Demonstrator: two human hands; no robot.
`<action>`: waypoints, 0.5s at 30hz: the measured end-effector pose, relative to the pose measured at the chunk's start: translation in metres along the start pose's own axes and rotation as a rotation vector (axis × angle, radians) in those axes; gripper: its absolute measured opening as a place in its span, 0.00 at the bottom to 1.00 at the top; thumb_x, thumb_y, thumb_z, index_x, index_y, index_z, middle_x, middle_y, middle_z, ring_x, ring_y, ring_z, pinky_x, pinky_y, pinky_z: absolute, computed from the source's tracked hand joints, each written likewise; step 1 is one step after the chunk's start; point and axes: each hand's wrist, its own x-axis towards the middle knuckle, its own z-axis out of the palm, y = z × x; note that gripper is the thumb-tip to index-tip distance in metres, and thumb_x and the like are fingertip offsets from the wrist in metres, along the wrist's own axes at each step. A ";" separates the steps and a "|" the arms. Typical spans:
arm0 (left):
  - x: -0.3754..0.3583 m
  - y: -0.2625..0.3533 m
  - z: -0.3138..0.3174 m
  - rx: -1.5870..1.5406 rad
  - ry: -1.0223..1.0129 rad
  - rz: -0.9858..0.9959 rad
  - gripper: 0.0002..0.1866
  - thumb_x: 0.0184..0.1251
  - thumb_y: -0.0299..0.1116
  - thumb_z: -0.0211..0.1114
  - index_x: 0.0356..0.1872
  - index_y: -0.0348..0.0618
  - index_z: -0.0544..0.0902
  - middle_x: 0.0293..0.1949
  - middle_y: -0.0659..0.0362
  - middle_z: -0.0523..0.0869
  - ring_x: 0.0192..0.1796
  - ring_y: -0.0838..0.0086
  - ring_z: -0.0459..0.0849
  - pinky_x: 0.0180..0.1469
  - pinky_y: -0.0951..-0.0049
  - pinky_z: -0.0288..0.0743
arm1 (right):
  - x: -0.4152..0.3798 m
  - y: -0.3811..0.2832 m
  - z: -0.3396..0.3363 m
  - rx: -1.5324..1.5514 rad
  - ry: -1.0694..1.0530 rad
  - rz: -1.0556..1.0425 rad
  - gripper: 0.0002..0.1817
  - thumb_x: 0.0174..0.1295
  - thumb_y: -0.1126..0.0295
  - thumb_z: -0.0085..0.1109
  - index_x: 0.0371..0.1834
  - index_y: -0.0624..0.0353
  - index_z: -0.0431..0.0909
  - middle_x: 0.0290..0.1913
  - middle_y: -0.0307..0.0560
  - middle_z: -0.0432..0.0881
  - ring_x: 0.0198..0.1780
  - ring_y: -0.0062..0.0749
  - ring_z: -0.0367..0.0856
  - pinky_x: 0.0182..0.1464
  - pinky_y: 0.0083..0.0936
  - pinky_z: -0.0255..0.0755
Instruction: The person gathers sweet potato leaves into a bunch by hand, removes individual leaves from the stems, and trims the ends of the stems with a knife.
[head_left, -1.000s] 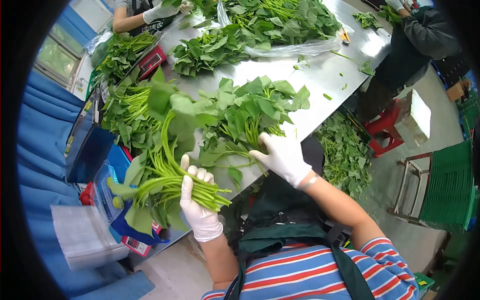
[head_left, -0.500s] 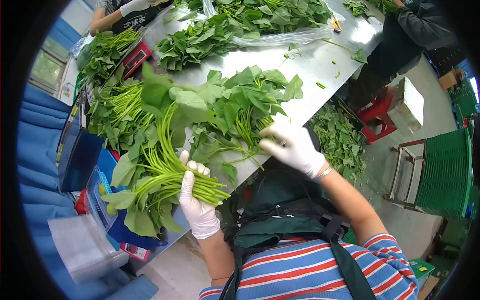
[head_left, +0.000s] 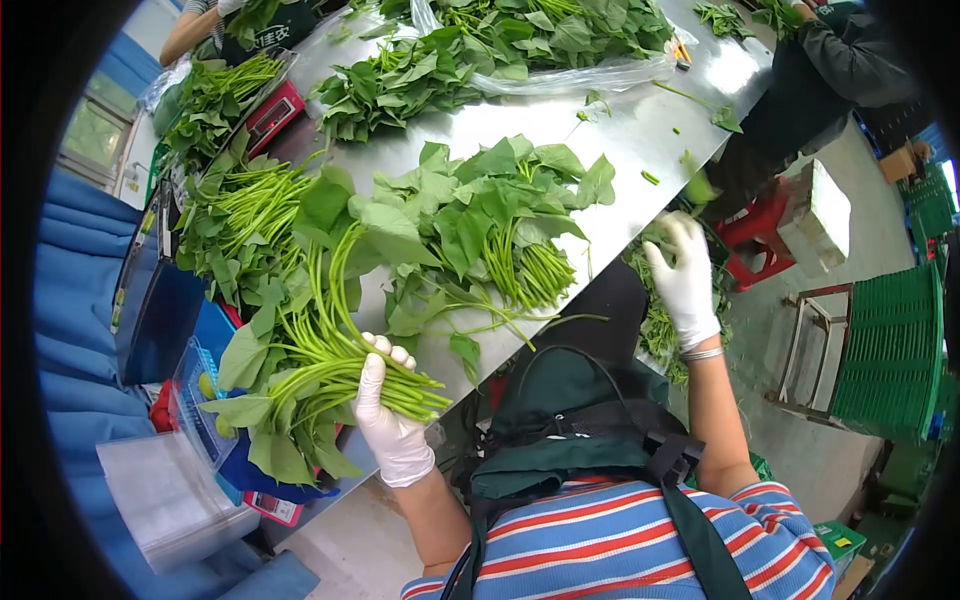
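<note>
My left hand (head_left: 392, 430), in a white glove, is closed around the stems of a bunch of leafy greens (head_left: 335, 375). The cut stem ends stick out to the right of the fist, and the broad leaves spread to the left. Out past the table edge, my gloved right hand (head_left: 685, 275) is raised with its fingers apart and nothing seen in them. A blurred green leaf (head_left: 702, 188) is in the air just above it. Between the hands, another bunch of greens (head_left: 530, 265) lies on the metal table (head_left: 620, 225), stem ends toward me.
More greens (head_left: 245, 215) lie at the left, beside a red scale (head_left: 275, 118). A large leafy heap (head_left: 560, 40) on plastic covers the far table. Leaves (head_left: 655, 330) are piled below the right edge, near a red stool (head_left: 750, 235). Two other people work across the table.
My right hand has moved right, from the bunch on the table to beyond the table edge, and a leaf is now flying. My left hand keeps its bunch, nearly still.
</note>
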 end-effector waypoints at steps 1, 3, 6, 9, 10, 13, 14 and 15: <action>0.000 -0.002 0.003 0.044 0.031 0.004 0.14 0.64 0.26 0.58 0.50 0.40 0.71 0.42 0.58 0.76 0.40 0.74 0.76 0.44 0.73 0.74 | 0.004 0.000 -0.004 -0.159 0.065 0.031 0.15 0.50 0.75 0.61 0.42 0.62 0.73 0.46 0.54 0.74 0.47 0.48 0.73 0.48 0.35 0.69; 0.001 -0.006 0.012 0.087 0.056 0.012 0.14 0.62 0.26 0.60 0.49 0.39 0.72 0.44 0.56 0.77 0.40 0.72 0.77 0.42 0.72 0.74 | 0.005 -0.018 -0.006 -0.008 -0.099 -0.019 0.16 0.50 0.74 0.60 0.44 0.62 0.72 0.47 0.55 0.73 0.48 0.49 0.72 0.49 0.35 0.69; 0.004 -0.009 0.021 0.206 0.073 -0.018 0.14 0.63 0.27 0.59 0.48 0.40 0.72 0.53 0.46 0.76 0.40 0.70 0.80 0.40 0.72 0.78 | 0.000 -0.084 0.004 0.343 -0.513 0.111 0.15 0.54 0.58 0.60 0.36 0.58 0.77 0.32 0.48 0.79 0.34 0.40 0.79 0.38 0.31 0.73; 0.001 -0.009 0.031 0.308 0.012 -0.047 0.13 0.63 0.26 0.58 0.48 0.37 0.72 0.47 0.47 0.80 0.38 0.70 0.81 0.41 0.72 0.77 | 0.002 -0.106 0.048 -0.022 -0.343 -0.334 0.20 0.51 0.54 0.62 0.35 0.59 0.74 0.31 0.49 0.76 0.33 0.44 0.76 0.37 0.35 0.70; -0.002 -0.008 0.037 0.340 0.048 -0.050 0.11 0.64 0.26 0.58 0.46 0.33 0.74 0.41 0.48 0.82 0.36 0.70 0.82 0.41 0.72 0.77 | 0.001 -0.108 0.059 0.041 -0.380 -0.279 0.17 0.51 0.57 0.62 0.35 0.59 0.74 0.31 0.49 0.76 0.33 0.44 0.76 0.36 0.35 0.69; -0.005 -0.004 0.035 0.438 -0.037 0.007 0.09 0.63 0.27 0.60 0.40 0.32 0.77 0.35 0.52 0.82 0.34 0.70 0.81 0.40 0.71 0.76 | 0.014 -0.113 0.064 0.278 -0.387 -0.140 0.11 0.51 0.66 0.58 0.34 0.59 0.74 0.30 0.49 0.76 0.33 0.44 0.76 0.35 0.34 0.69; -0.006 -0.002 0.034 0.418 -0.024 0.018 0.10 0.62 0.27 0.61 0.42 0.34 0.76 0.34 0.54 0.81 0.34 0.70 0.80 0.40 0.71 0.75 | 0.025 -0.113 0.056 0.393 -0.434 -0.067 0.09 0.52 0.69 0.57 0.35 0.59 0.74 0.30 0.48 0.76 0.32 0.42 0.76 0.34 0.32 0.69; -0.004 -0.002 0.032 0.414 -0.015 0.039 0.10 0.62 0.27 0.61 0.42 0.34 0.76 0.34 0.54 0.81 0.34 0.70 0.80 0.40 0.71 0.75 | 0.031 -0.114 0.050 0.587 -0.412 0.028 0.10 0.54 0.70 0.57 0.39 0.60 0.76 0.30 0.46 0.77 0.30 0.36 0.76 0.33 0.29 0.69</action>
